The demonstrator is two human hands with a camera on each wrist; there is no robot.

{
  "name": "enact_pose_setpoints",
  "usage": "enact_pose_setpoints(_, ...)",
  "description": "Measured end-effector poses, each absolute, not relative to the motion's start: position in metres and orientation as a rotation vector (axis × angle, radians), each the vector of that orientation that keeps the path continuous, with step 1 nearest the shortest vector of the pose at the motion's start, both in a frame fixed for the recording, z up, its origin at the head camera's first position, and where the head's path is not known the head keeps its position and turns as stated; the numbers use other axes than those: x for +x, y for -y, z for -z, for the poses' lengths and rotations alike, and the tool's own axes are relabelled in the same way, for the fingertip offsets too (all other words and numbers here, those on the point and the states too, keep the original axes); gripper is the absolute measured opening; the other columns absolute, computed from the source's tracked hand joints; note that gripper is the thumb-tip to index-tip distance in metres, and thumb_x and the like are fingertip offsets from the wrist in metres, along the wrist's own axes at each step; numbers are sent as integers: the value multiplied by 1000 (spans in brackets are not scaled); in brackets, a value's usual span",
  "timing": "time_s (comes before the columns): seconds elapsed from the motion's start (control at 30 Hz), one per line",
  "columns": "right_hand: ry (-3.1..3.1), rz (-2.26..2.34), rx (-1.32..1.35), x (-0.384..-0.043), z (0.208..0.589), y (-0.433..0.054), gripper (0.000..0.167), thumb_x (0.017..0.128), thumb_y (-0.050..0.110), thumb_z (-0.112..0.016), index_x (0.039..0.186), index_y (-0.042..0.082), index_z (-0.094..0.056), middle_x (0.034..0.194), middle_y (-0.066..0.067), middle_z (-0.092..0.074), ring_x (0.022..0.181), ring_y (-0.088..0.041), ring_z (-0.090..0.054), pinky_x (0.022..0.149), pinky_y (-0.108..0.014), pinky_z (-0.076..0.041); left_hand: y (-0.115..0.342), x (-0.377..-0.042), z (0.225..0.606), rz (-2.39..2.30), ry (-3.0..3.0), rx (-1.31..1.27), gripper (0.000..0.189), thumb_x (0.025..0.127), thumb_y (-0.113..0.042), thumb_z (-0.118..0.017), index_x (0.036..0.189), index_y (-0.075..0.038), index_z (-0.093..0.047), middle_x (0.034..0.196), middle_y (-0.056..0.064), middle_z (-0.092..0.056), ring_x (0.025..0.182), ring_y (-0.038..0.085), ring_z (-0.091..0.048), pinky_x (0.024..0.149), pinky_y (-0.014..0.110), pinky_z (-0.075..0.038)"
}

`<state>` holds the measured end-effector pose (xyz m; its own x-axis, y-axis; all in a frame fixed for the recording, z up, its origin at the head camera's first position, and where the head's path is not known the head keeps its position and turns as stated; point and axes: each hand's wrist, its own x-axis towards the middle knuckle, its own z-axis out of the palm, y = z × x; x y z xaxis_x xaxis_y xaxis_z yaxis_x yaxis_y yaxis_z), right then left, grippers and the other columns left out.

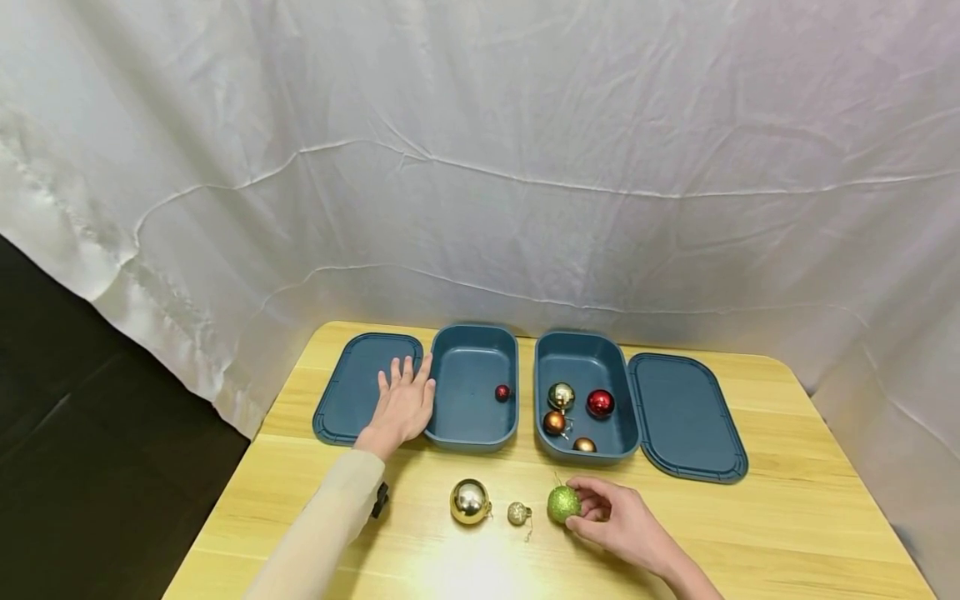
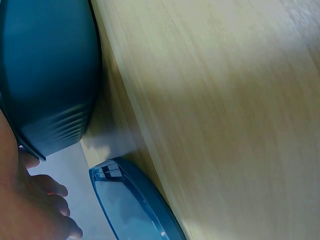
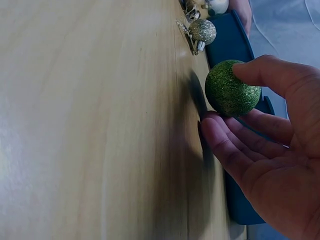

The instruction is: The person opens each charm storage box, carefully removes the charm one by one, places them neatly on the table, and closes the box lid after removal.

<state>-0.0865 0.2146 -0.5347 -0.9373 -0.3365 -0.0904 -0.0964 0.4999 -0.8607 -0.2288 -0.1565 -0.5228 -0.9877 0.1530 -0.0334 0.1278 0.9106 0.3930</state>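
Thumb and fingers of the right hand pinch the green glitter ball. The left hand, fingers spread, is beside the left container.

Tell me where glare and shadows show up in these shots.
Head view: a bright glare patch on the wooden table below the large gold ball; left wrist view: pale sheen at upper right, the blue container dim; right wrist view: dark shadows on the wood beside the green ball and right hand.

The wood-grained table bears bins, lids and gold baubles.
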Motion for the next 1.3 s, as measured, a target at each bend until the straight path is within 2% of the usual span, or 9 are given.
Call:
enact_pose_setpoints(0.5, -2504, 1380, -426, -87, 538, -215, 45, 88, 20, -86, 126, 2, -70, 98, -3, -71, 82, -2, -62, 72, -21, -56, 156, -228, 524, -627, -3014, 219, 59, 116, -36, -28, 171, -19, -15, 172, 30, -20, 162, 52, -8, 127, 73, -4)
enact_pose_setpoints(1.3, -2474, 1399, -472, -87, 537, -219, 56, 86, 19, -87, 134, -2, -66, 97, -4, -70, 83, -3, -63, 74, -21, -57, 155, -229, 524, -634, -3023, 210, 59, 116, -35, -27, 171, -18, -16, 172, 30, -21, 161, 53, -10, 127, 73, -8)
